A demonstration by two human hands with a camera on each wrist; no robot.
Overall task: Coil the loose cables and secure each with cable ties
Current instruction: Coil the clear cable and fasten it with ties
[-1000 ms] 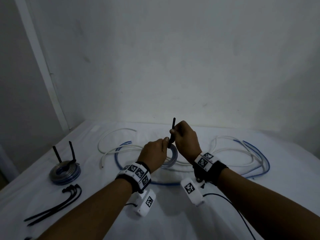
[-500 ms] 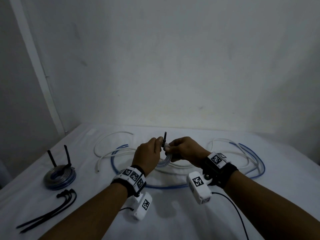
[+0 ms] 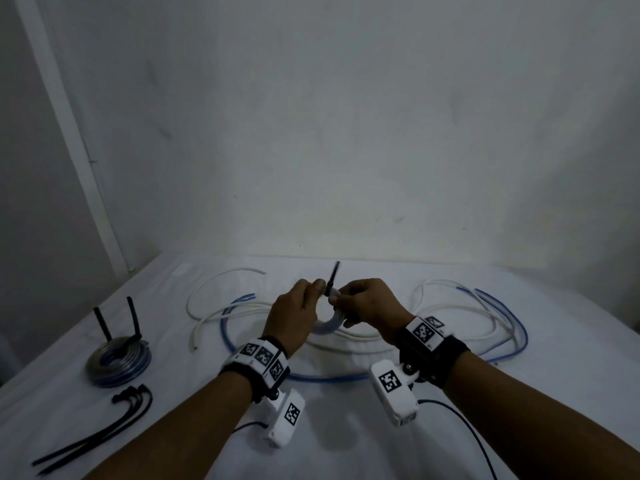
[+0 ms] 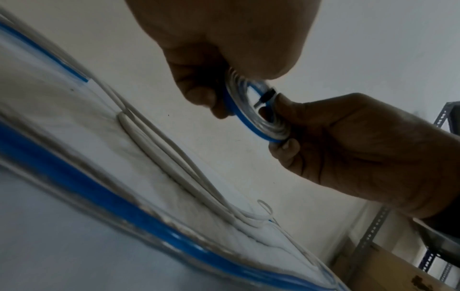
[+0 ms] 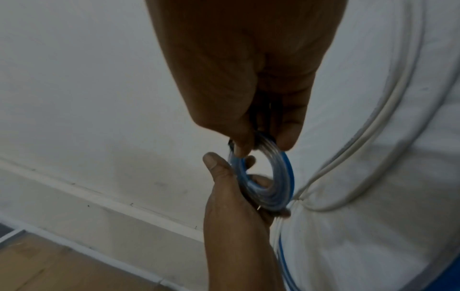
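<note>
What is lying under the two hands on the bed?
Under the left hand and right hand holding the small coil, loose white cables and a blue cable lie on the white sheet. Where the arms cover the cables, nothing can be seen.

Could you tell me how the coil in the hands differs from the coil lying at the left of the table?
The held coil is off the table, gripped by the left hand and right hand; the finished coil lies flat. The held coil shows one tie tail, the finished coil two. Both are clear-and-blue tubing.
</note>
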